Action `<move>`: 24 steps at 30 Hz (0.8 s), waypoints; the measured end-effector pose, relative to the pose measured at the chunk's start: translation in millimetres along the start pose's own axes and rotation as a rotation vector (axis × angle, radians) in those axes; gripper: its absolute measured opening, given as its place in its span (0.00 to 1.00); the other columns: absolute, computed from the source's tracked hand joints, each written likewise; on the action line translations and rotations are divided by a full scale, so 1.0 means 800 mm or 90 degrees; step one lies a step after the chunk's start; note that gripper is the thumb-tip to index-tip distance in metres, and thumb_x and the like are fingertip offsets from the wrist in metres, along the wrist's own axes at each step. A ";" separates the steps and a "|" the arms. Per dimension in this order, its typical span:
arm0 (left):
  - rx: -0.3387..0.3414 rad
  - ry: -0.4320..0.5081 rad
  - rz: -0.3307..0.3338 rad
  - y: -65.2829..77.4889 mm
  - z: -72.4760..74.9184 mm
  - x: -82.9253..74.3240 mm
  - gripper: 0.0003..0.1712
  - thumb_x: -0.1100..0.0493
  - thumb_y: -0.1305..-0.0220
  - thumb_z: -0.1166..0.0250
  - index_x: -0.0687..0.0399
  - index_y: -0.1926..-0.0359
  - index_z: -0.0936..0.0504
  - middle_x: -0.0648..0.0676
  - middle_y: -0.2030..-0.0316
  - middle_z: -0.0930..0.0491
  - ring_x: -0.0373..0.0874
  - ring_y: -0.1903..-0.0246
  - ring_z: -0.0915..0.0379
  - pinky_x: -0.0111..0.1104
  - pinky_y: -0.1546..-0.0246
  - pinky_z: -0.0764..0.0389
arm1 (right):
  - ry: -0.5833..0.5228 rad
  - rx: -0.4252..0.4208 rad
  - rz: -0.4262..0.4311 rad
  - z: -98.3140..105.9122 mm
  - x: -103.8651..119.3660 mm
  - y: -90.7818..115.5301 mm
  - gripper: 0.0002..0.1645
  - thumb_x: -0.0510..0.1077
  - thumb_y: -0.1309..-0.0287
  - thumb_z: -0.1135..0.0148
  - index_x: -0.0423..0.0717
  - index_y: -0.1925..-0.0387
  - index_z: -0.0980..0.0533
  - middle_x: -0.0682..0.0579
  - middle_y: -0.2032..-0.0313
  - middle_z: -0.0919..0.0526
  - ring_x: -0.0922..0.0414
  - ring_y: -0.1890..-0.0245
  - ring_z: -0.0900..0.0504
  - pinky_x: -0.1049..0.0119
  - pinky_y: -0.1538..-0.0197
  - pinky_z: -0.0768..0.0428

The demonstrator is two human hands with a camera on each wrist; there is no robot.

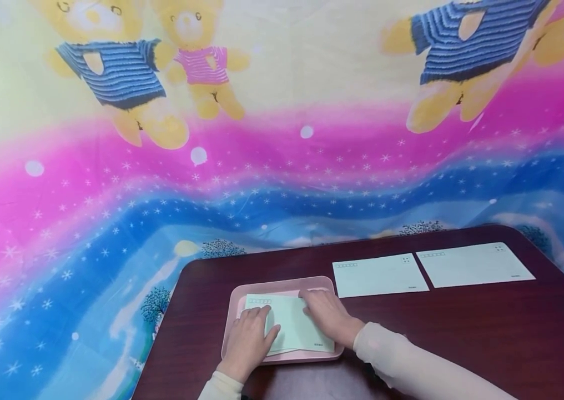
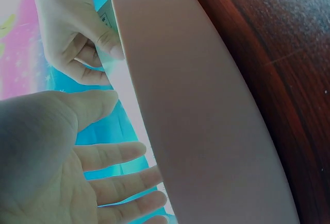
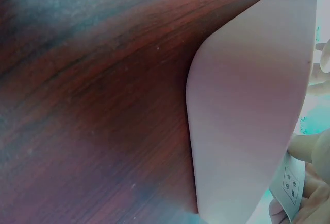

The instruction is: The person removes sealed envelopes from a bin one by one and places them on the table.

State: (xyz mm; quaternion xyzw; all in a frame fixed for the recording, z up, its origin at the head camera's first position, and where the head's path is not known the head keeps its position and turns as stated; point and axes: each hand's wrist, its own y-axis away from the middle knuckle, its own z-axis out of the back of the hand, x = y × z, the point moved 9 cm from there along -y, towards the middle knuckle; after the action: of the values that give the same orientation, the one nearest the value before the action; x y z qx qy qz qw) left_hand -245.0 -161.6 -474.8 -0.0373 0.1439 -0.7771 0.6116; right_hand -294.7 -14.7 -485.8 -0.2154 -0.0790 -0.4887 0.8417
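A pale green envelope (image 1: 294,325) lies over the pink tray (image 1: 282,284) in the head view, overlapping another envelope whose edge shows beneath. My right hand (image 1: 329,316) pinches its upper right corner; the right wrist view has the thumb on one face of the envelope (image 3: 286,187) and fingers behind it. Over the tray's left side, my left hand (image 1: 249,339) has its fingers extended and spread near the envelope's left edge. In the left wrist view the fingers of this left hand (image 2: 77,167) are straight, with the tips at the tray wall (image 2: 191,100).
Two more envelopes, a nearer one (image 1: 379,276) and a farther one (image 1: 477,265), lie side by side flat at the back right of the dark wooden table (image 1: 452,328). A printed teddy-bear cloth (image 1: 282,155) hangs behind the table's back edge.
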 end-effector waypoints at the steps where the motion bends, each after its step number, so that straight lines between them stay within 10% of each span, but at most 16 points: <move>1: -0.001 0.001 0.000 0.000 0.000 0.000 0.26 0.46 0.38 0.30 0.57 0.45 0.17 0.58 0.53 0.14 0.53 0.50 0.19 0.48 0.56 0.19 | -0.007 0.000 -0.002 0.000 -0.001 0.000 0.10 0.39 0.42 0.30 0.47 0.59 0.21 0.55 0.72 0.15 0.59 0.71 0.18 0.64 0.66 0.21; 24: -0.021 0.006 0.006 -0.001 0.011 0.004 0.25 0.47 0.38 0.30 0.56 0.45 0.18 0.57 0.53 0.14 0.53 0.51 0.19 0.49 0.54 0.19 | -0.053 -0.027 -0.042 0.020 -0.015 -0.001 0.08 0.40 0.34 0.37 0.48 0.54 0.18 0.55 0.64 0.12 0.58 0.69 0.17 0.60 0.66 0.20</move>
State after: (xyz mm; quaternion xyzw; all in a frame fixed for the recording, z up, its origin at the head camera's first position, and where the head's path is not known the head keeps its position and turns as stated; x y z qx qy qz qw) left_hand -244.4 -166.3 -466.3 -0.0432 0.1594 -0.7718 0.6141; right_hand -300.2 1.3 -475.4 -0.2508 -0.1104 -0.5084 0.8164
